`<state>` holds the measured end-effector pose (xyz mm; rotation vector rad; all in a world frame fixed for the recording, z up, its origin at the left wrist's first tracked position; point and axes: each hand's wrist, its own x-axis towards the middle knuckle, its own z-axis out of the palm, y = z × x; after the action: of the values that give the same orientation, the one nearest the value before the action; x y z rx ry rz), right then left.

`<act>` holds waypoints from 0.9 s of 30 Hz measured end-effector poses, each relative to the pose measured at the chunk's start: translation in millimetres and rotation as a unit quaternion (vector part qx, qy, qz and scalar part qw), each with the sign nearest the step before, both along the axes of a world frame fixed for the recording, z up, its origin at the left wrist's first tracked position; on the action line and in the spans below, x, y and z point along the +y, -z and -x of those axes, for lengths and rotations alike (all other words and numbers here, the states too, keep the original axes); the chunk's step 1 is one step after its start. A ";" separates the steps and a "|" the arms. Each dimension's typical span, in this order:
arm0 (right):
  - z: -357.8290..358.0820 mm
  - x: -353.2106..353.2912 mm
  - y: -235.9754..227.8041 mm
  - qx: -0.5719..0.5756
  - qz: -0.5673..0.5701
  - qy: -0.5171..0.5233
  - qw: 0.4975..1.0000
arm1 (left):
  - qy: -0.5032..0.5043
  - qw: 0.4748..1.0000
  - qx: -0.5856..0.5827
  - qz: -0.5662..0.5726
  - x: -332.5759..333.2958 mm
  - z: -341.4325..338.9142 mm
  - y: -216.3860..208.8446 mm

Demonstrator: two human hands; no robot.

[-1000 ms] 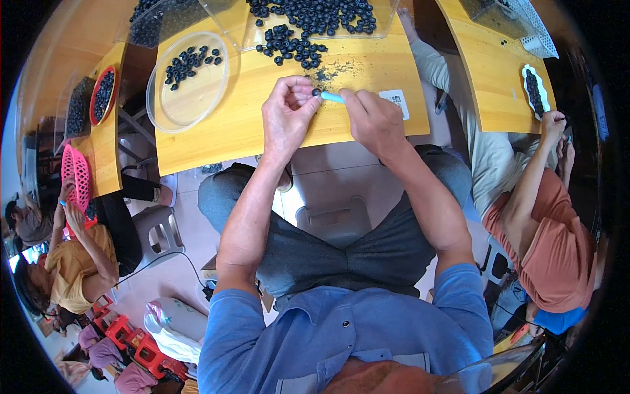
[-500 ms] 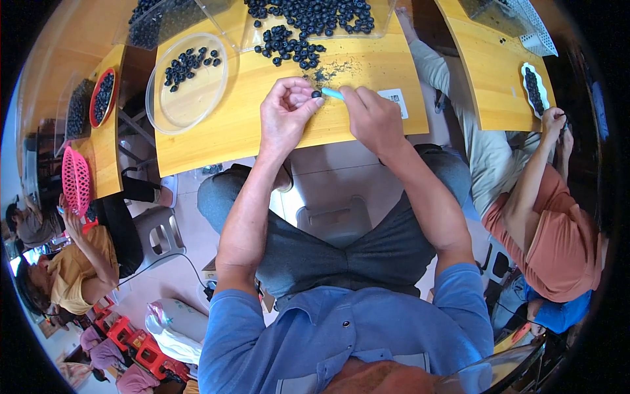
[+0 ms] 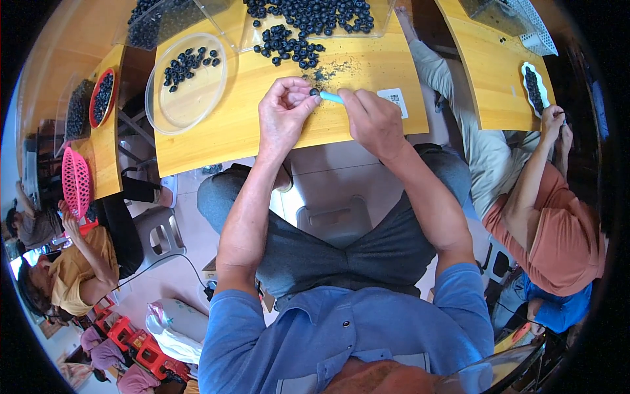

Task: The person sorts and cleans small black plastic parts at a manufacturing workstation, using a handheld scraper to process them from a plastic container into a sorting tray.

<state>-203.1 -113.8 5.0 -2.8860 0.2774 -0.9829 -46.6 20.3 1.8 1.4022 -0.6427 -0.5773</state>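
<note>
your left hand pinches a small dark ball between thumb and fingers; your right hand is closed round a light blue pen-like tool. tool's tip is up against the ball in this view, shaft pointing left from your right fist. too small to see what the tip looks like. ball sits over the near half of the yellow table, around mid-width, a bit in from the near edge.

just beyond your fingers: dark crumbs scattered on the wood. past those, a loose heap of dark balls, spilling toward you from the clear tray at the far edge, which carries many more.

left edge: round clear dish, one batch of balls inside, bunched toward its far side. far left corner: a second clear bin with a dark pile. right edge, near the near right corner: white card, flat.

next table on your right: white scalloped dish of dark balls at its near right corner, a co-worker's hand at the rim.
</note>
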 end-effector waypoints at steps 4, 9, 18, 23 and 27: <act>-0.4 0.7 -1.2 -0.006 0.003 0.001 1.000 | 0.004 1.000 0.012 -0.011 0.3 -1.3 0.8; -0.7 0.5 -0.3 0.000 -0.012 0.006 1.000 | 0.010 1.000 0.010 0.009 0.7 -1.6 2.8; -1.1 0.5 -4.2 -0.009 -0.039 0.021 0.999 | 0.021 1.000 -0.020 0.008 0.7 0.9 -1.1; -3.0 -0.8 -5.7 -0.027 -0.057 0.027 0.998 | 0.017 0.999 -0.037 0.009 2.7 -3.7 9.8; -2.1 -3.1 -4.1 -0.044 -0.079 0.032 0.995 | 0.027 1.000 -0.002 0.012 1.3 -0.4 4.0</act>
<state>-201.0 -116.9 9.1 -2.6992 0.4230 -1.0428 -46.2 21.6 -2.2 1.3675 -0.6914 -0.6081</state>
